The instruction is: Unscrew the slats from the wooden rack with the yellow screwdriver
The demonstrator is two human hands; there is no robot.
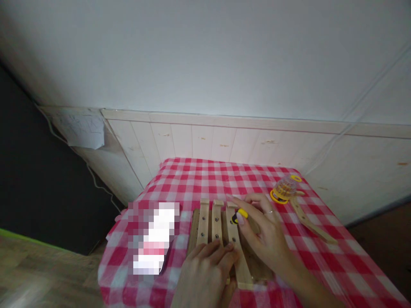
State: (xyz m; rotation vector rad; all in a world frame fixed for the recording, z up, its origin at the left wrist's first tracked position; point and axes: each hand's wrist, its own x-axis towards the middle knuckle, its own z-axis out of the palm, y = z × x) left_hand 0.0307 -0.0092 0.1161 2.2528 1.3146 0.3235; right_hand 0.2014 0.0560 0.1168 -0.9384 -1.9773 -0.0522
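Note:
Pale wooden slats (217, 218), dotted with dark screw heads, lie side by side across a darker wooden board (257, 261). My left hand (205, 269) rests over the lower part of the slats, its fingers bent across them and pressing on the wood; its thumb is mostly hidden. Between the thumb and fingers of my right hand (263, 226) is a short yellow-and-black screwdriver (240, 216). It stands at the upper screw of the right-hand slat (242, 267). The screwdriver's tip is too small to make out.
A clear container with a yellow base (279, 196) lies at the table's right. Beside it is a loose bent wooden piece (308, 220). A blurred-out flat object (156, 239) lies left on the red-and-white checked tablecloth (192, 175). White panelling (212, 141) backs the table.

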